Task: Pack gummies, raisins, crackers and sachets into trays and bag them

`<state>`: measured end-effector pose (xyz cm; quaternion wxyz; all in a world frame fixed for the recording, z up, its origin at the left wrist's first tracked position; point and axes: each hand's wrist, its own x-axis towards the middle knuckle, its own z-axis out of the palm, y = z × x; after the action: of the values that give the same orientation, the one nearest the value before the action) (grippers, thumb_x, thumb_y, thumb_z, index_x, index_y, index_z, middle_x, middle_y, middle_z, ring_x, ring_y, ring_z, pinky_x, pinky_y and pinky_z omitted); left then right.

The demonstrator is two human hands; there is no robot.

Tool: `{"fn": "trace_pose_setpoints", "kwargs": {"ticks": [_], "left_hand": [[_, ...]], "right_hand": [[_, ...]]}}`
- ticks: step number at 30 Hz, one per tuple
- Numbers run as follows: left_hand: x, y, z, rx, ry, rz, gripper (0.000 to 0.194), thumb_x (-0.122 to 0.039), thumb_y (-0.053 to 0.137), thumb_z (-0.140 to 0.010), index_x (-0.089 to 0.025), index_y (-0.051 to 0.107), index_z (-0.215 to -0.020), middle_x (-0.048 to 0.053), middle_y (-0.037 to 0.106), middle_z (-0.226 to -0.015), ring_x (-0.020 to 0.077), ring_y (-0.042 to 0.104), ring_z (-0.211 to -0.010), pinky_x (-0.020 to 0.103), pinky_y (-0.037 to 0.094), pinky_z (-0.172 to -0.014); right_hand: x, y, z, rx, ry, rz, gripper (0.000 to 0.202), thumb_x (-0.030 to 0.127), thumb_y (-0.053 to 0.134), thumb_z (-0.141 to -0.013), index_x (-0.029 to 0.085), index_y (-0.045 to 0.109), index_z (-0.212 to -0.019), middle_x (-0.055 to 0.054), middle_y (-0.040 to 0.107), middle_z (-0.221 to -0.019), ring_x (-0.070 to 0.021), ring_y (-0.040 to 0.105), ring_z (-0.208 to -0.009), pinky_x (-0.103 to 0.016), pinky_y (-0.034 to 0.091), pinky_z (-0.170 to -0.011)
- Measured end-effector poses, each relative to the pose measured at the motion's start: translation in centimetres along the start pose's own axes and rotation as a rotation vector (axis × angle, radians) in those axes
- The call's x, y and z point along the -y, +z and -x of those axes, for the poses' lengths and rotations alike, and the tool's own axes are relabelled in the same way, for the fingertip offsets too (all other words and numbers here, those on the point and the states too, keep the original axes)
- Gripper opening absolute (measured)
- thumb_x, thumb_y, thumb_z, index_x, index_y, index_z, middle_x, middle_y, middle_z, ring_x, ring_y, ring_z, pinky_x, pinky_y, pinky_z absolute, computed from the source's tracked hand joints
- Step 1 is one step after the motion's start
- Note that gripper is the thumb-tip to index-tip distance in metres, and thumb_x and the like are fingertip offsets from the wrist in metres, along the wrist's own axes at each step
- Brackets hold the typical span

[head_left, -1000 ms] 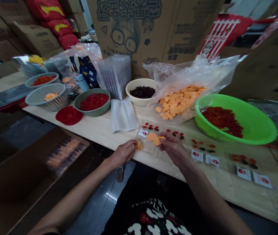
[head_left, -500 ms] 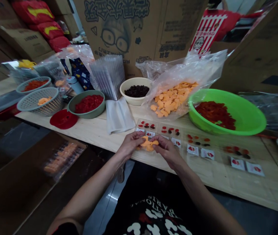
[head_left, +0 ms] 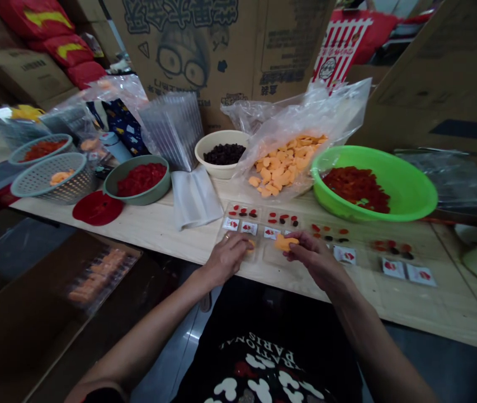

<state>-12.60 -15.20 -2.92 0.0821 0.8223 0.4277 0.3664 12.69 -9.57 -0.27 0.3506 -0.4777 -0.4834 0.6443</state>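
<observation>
My left hand (head_left: 228,258) is over the leftmost clear plastic tray (head_left: 220,238), its fingers curled down on a flat orange piece (head_left: 251,244) that shows only in part. Several similar orange pieces (head_left: 284,242) are pinched in my right hand (head_left: 316,258), above the second tray (head_left: 269,254). Small red and dark pieces (head_left: 283,218) lie in the far compartments of the trays. White packets with a red print (head_left: 272,233) sit in front of them. My right hand partly covers the third tray.
Behind the trays lie an open clear bag of orange pieces (head_left: 282,165) and a green basin (head_left: 414,196) with dark red pieces. A cream bowl (head_left: 198,151), a grey-green bowl (head_left: 165,184), a red lid (head_left: 98,208) and stacked clear trays (head_left: 175,131) stand further left.
My hands have moved apart from around the shared orange pieces. The right one has carried several to the right, over the second tray; the left has stayed over the leftmost tray. The view has shifted slightly.
</observation>
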Motion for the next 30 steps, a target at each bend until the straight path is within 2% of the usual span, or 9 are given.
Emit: {"fn": "trace_pose_setpoints", "kwargs": {"ticks": [4,9,14,17,19,22,24,27,30], "left_hand": [[0.5,0.2,1.6,0.157,0.029,-0.088,0.034,0.0,0.044,-0.085,-0.016,0.059,-0.112,0.013,0.061,-0.113,0.0238,0.056,-0.111,0.038,0.054,-0.091],[0.8,-0.7,3.0,0.207,-0.014,-0.023,0.035,-0.006,0.046,-0.086,-0.017,0.059,-0.117,0.014,0.063,-0.12,0.025,0.058,-0.12,0.044,0.051,-0.103],[0.8,-0.6,3.0,0.18,-0.115,-0.024,0.047,-0.015,0.047,-0.094,-0.016,0.046,-0.141,0.018,0.055,-0.134,0.0269,0.052,-0.13,0.047,0.049,-0.107],[0.8,-0.3,2.7,0.214,-0.146,-0.059,0.04,-0.02,0.05,-0.096,-0.016,0.052,-0.136,0.018,0.051,-0.142,0.0294,0.043,-0.139,0.052,0.041,-0.115],[1.0,-0.3,2.6,0.264,-0.128,-0.048,0.037,-0.017,0.047,-0.097,-0.018,0.055,-0.133,0.014,0.051,-0.146,0.0279,0.036,-0.145,0.053,0.034,-0.12],[1.3,-0.5,2.7,0.315,-0.103,-0.035,0.041,-0.012,0.043,-0.096,-0.019,0.055,-0.134,0.009,0.05,-0.151,0.0277,0.023,-0.152,0.055,0.032,-0.121],[1.4,-0.6,2.8,0.284,-0.116,-0.042,0.042,-0.013,0.044,-0.096,-0.019,0.055,-0.135,0.009,0.047,-0.153,0.0287,0.021,-0.152,0.055,0.032,-0.12],[1.0,-0.3,3.0,0.199,-0.153,-0.106,0.034,-0.02,0.049,-0.097,-0.02,0.062,-0.128,0.01,0.052,-0.147,0.0287,0.037,-0.143,0.052,0.037,-0.115],[0.5,0.6,3.1,0.15,-0.194,-0.215,0.028,-0.023,0.052,-0.097,-0.022,0.066,-0.121,0.01,0.06,-0.136,0.0284,0.048,-0.13,0.051,0.042,-0.107]], "right_hand": [[-0.3,-0.7,0.5,-0.125,-0.05,0.103,0.033,0.044,0.078,-0.066,0.02,0.064,-0.081,0.0,0.061,-0.07,-0.0144,0.051,-0.065,-0.026,0.038,-0.056],[-1.0,-1.2,0.6,-0.192,-0.053,0.084,0.031,0.042,0.078,-0.064,0.021,0.057,-0.073,-0.001,0.06,-0.074,-0.0167,0.054,-0.068,-0.031,0.046,-0.064],[-2.7,1.1,0.7,-0.21,-0.195,0.274,0.015,0.035,0.065,-0.075,0.022,0.056,-0.076,0.001,0.056,-0.071,-0.0169,0.052,-0.066,-0.03,0.04,-0.061],[-3.6,2.7,1.1,-0.23,-0.226,0.453,0.009,0.031,0.057,-0.082,0.023,0.054,-0.079,-0.002,0.058,-0.072,-0.0185,0.054,-0.065,-0.031,0.041,-0.061],[-3.6,3.3,1.6,-0.227,-0.249,0.677,0.006,0.025,0.053,-0.086,0.021,0.056,-0.083,-0.005,0.062,-0.077,-0.0207,0.057,-0.068,-0.033,0.043,-0.065],[-2.6,3.2,2.2,-0.151,-0.317,1.082,0.016,0.016,0.046,-0.091,0.017,0.063,-0.089,-0.013,0.066,-0.09,-0.0256,0.061,-0.082,-0.037,0.045,-0.076],[-1.9,2.8,2.5,-0.056,-0.398,1.26,0.025,0.006,0.046,-0.087,0.013,0.066,-0.1,-0.016,0.066,-0.102,-0.0283,0.06,-0.095,-0.039,0.045,-0.087],[-1.8,2.4,2.7,0.167,-0.539,1.373,0.049,-0.006,0.047,-0.075,0.012,0.064,-0.116,-0.017,0.061,-0.12,-0.0291,0.054,-0.111,-0.039,0.042,-0.097],[-2.2,2.6,2.0,0.256,-0.521,1.428,0.046,-0.008,0.048,-0.074,0.012,0.066,-0.111,-0.016,0.061,-0.115,-0.0274,0.056,-0.106,-0.037,0.045,-0.093]]}}
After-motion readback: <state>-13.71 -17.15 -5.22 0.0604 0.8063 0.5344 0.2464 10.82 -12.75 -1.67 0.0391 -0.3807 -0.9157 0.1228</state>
